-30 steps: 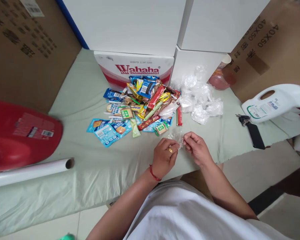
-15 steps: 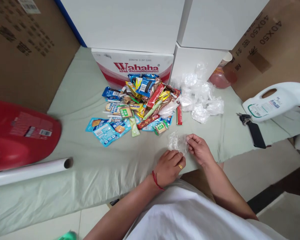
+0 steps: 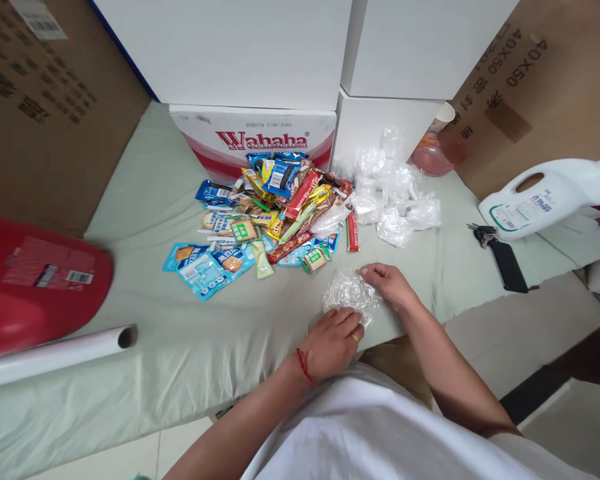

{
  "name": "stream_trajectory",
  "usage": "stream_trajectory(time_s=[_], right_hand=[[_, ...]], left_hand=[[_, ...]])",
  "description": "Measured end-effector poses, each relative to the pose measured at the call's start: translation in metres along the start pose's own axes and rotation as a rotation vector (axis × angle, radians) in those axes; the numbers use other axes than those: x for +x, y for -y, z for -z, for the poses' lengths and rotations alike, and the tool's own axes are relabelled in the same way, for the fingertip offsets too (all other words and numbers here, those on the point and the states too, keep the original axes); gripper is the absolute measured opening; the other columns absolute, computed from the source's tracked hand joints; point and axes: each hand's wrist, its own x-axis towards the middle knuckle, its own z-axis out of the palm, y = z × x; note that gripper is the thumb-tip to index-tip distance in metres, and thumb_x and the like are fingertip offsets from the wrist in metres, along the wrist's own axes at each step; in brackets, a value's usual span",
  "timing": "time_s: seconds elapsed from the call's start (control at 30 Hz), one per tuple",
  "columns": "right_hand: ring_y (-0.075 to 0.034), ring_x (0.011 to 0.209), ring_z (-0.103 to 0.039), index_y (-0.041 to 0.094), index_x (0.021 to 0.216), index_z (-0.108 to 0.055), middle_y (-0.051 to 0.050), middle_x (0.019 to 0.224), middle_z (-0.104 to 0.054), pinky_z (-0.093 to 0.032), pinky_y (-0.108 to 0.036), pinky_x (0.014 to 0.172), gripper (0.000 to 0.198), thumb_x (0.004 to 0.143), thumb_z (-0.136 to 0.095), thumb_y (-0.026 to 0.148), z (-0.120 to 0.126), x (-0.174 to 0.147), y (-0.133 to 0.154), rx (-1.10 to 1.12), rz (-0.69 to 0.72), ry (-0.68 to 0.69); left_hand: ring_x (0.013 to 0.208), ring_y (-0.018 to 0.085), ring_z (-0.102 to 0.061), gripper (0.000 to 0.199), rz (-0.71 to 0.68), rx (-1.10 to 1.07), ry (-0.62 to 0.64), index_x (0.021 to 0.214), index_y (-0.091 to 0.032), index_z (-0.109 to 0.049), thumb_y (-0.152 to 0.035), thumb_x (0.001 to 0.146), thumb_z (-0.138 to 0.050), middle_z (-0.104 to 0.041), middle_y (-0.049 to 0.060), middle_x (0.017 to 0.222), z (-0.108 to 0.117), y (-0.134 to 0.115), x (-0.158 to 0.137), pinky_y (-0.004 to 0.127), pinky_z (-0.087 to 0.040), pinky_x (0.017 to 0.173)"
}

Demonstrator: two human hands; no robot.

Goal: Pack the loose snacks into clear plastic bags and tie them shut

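A roundish, crumpled piece of clear plastic film (image 3: 347,292) lies spread near the table's front edge. My left hand (image 3: 336,339), with a ring and a red wrist cord, is closed on its near side, fingers curled over the edge. On the right rim, my right hand (image 3: 387,283) pinches the film between thumb and forefinger. Beyond the hands sits a heap of wrapped snacks (image 3: 285,207) in blue, red, yellow and green packets. To its right rests a pile of similar crumpled clear plastic (image 3: 393,190).
A white Wahaha carton (image 3: 260,137) stands behind the snacks. At left are a red container (image 3: 45,287) and a white tube (image 3: 60,357). On the right lie a white detergent bottle (image 3: 540,200), keys (image 3: 483,235) and a black phone-like object (image 3: 509,265). Cardboard boxes (image 3: 545,80) flank the table.
The clear film between my hands has spread wider and rounder. My right hand has shifted slightly left along its rim. The whole view has moved a little.
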Motion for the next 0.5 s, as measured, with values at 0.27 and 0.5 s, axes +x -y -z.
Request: stream_trajectory(time_s=[0.27,0.5], right_hand=[[-0.014,0.07,-0.057,0.02,0.082,-0.077,0.0,0.076,-0.07,-0.043,-0.027,0.068,0.041,0.066,-0.091,0.055,-0.03,-0.018,0.025,0.238,0.034,0.121],[-0.014,0.069,-0.054,0.022,0.084,-0.077,0.0,0.078,-0.069,-0.042,-0.027,0.066,0.038,0.071,-0.088,0.056,-0.035,-0.032,0.031,0.219,0.12,0.014]], left_hand=[[0.081,0.021,-0.063,0.033,0.845,-0.682,-0.351,0.093,-0.019,-0.065,-0.05,0.097,-0.057,-0.07,0.008,0.095,0.015,0.009,0.023,0.033,-0.048,0.068],[0.067,0.014,-0.052,0.026,1.056,-1.185,-0.424,0.075,-0.019,-0.067,-0.043,0.074,-0.076,-0.061,-0.002,0.07,0.027,0.022,0.032,0.027,-0.041,0.065]])
